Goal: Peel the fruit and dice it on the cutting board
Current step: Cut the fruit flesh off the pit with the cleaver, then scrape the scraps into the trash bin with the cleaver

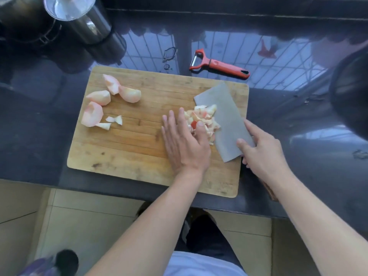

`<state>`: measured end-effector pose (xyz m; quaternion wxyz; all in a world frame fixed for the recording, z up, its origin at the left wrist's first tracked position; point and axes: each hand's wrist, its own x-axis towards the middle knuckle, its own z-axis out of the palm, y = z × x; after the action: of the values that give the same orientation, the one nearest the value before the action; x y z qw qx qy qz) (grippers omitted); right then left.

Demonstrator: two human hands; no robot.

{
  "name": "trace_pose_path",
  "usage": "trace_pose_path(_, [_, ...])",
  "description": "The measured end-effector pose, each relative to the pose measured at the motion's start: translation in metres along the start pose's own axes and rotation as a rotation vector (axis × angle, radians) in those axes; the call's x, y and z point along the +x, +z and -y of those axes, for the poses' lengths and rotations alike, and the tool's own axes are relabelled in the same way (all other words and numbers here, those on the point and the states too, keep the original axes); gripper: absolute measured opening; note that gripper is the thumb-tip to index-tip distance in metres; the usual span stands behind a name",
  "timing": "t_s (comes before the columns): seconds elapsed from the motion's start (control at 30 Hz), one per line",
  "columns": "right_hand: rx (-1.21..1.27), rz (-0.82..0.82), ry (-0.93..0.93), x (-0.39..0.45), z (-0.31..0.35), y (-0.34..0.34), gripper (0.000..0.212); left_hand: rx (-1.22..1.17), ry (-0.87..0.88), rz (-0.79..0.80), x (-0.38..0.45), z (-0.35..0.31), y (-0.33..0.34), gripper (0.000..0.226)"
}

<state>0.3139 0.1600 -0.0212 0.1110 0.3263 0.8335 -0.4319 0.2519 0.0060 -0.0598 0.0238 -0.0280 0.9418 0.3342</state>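
Observation:
A wooden cutting board (pixel 127 150) lies on the dark counter. Several peeled pale-pink fruit wedges (pixel 99 100) sit at its left, with two small cut bits (pixel 113 122) beside them. A pile of diced fruit (pixel 205 118) lies at the board's right, against the flat side of a cleaver blade (pixel 225 118). My left hand (pixel 185 144) lies with straight fingers against the pile, pressing it toward the blade. My right hand (pixel 262 154) grips the cleaver at the base of the blade, thumb on the flat; the handle is mostly hidden under my wrist.
A red peeler (pixel 217 64) lies on the counter just behind the board. Metal pots (pixel 75 18) stand at the back left. A dark round object (pixel 350 92) fills the right edge. The counter's front edge runs just below the board, tiled floor beneath.

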Motion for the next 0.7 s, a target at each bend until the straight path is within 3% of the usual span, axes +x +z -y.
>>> trace_pose_path(0.23, [-0.033, -0.116, 0.122, -0.034, 0.011, 0.035, 0.061, -0.067, 0.069, 0.020, 0.005, -0.013, 0.009, 0.066])
trace_pose_path(0.47, [0.103, -0.162, 0.137, -0.064, 0.034, 0.077, 0.057, -0.134, 0.111, 0.032, 0.007, -0.007, 0.011, 0.060])
trace_pose_path(0.7, [0.306, -0.064, 0.110, -0.074, 0.040, 0.071, 0.066, -0.229, 0.161, 0.050, 0.003, -0.004, 0.006, 0.054])
